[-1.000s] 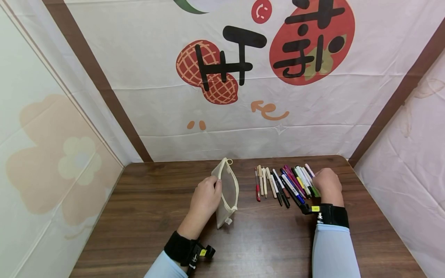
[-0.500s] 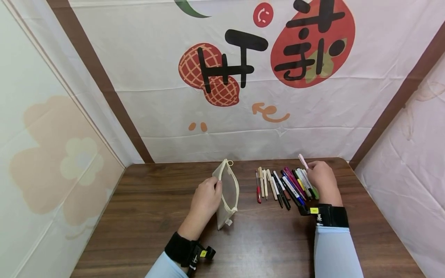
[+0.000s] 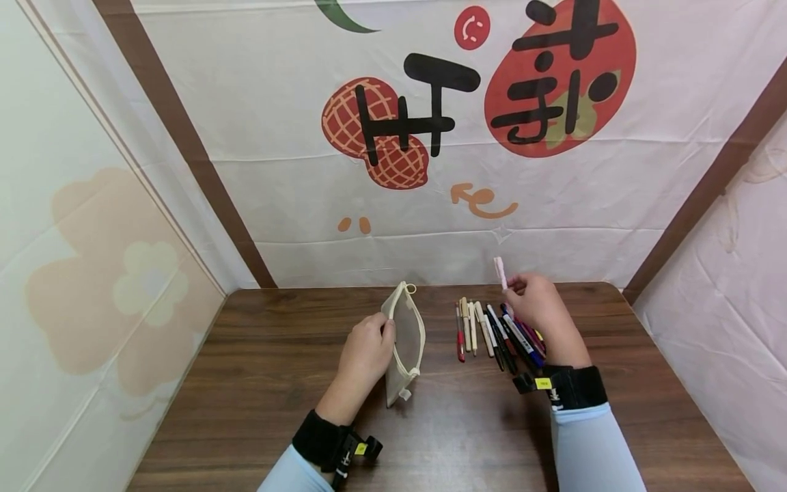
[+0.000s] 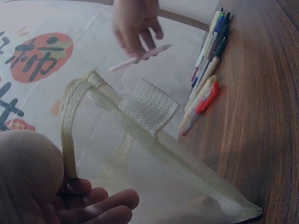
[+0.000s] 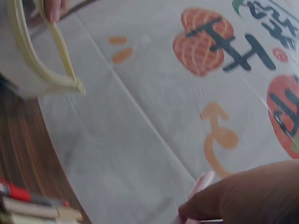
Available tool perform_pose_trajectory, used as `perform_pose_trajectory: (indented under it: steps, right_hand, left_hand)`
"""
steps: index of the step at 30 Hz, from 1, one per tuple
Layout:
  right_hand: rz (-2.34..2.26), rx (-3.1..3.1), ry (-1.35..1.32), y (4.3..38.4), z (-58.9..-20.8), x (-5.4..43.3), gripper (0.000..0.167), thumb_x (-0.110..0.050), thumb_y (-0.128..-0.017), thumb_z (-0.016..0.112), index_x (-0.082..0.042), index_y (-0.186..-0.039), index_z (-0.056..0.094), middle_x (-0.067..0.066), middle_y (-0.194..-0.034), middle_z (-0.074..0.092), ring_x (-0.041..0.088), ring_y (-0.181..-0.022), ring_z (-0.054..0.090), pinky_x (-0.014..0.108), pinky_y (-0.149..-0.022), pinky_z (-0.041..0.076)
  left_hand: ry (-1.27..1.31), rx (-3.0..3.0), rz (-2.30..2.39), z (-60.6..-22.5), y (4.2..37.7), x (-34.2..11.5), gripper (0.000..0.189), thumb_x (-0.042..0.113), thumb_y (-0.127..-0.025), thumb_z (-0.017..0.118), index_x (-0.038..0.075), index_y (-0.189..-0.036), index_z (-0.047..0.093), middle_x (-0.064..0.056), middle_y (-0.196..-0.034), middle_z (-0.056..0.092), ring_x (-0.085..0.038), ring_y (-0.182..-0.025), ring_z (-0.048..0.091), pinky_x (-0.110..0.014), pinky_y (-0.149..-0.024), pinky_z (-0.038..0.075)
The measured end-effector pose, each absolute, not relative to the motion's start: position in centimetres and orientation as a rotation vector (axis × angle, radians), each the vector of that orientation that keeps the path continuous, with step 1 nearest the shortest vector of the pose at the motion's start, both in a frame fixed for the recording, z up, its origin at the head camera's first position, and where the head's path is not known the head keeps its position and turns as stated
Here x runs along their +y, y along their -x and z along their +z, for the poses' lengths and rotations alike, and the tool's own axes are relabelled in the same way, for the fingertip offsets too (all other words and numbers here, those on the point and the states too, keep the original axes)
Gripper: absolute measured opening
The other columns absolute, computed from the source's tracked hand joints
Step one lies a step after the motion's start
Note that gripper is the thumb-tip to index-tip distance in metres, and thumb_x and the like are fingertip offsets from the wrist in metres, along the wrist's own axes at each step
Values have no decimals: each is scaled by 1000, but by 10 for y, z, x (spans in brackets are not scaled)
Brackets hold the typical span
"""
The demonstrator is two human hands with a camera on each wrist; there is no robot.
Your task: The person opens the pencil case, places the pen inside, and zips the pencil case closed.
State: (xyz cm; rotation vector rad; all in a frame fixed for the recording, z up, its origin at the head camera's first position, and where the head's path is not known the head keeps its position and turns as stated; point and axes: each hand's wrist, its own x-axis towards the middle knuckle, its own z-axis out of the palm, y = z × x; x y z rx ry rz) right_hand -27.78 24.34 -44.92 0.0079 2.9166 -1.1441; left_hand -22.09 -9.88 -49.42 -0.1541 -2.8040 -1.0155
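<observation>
My left hand [image 3: 367, 347] grips the side edge of a cream mesh zipper pouch [image 3: 408, 335], which stands upright on the table with its mouth open. In the left wrist view, the fingers [image 4: 100, 205] curl at the edge of the see-through mesh [image 4: 140, 163]. Above the row of pens, my right hand [image 3: 537, 304] pinches a pale pink pen [image 3: 501, 272], tilted up and clear of the table. The same pink pen [image 4: 140, 59] shows beyond the pouch in the left wrist view. Part of the pen row [image 3: 482, 331] is hidden beneath the right hand.
On the brown wooden table [image 3: 264, 383] lie several pens side by side: a red pen [image 3: 460, 336], beige ones, black ones and a blue marker [image 3: 522, 335]. A printed white cloth [image 3: 295, 184] hangs behind the table's back edge.
My right hand has lifted the pink pen from the right end of the row and carried it left over the other pens. The left hand and pouch have stayed in place.
</observation>
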Motion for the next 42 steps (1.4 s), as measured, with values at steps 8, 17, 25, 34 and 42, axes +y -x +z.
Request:
perform_pose_trajectory:
  steps: [8, 17, 25, 34, 42]
  right_hand:
    - [-1407, 2851, 31, 274, -446, 212, 23, -18, -108, 72, 1, -121, 78, 20, -114, 82, 27, -93, 76, 32, -75, 60]
    - [-1624, 2733, 156, 269, -452, 182, 17, -20, -107, 78, -6, -115, 83, 10, -101, 86, 19, -92, 82, 29, -83, 59]
    - [-1748, 2607, 219, 263, -454, 159, 21, -15, -105, 82, 0, -119, 80, 17, -107, 87, 29, -95, 86, 33, -82, 66]
    - [-1709, 2560, 271, 256, -463, 131, 31, -13, -103, 83, 1, -130, 78, 13, -104, 87, 24, -90, 86, 37, -79, 68]
    - [-1586, 2616, 336, 251, -470, 117, 42, -14, -102, 84, 1, -140, 76, 7, -99, 88, 20, -86, 84, 35, -82, 66]
  left_hand:
    - [166, -2801, -1016, -493, 220, -96, 31, 24, -118, 55, 8, -98, 71, -7, -87, 64, -20, -73, 60, -36, -65, 53]
    - [162, -2807, -1012, -495, 223, -97, 32, 26, -118, 54, 8, -99, 72, -7, -87, 64, -20, -74, 60, -36, -66, 53]
    - [170, -2796, -1011, -496, 223, -97, 32, 25, -117, 55, 9, -96, 71, -7, -86, 64, -21, -73, 60, -37, -66, 53]
    - [168, -2779, -987, -497, 223, -96, 31, 24, -117, 56, 9, -95, 71, -7, -86, 64, -22, -74, 60, -39, -67, 54]
    - [171, -2771, -993, -496, 223, -94, 28, 22, -116, 59, 9, -95, 72, -9, -88, 66, -24, -76, 62, -42, -68, 54]
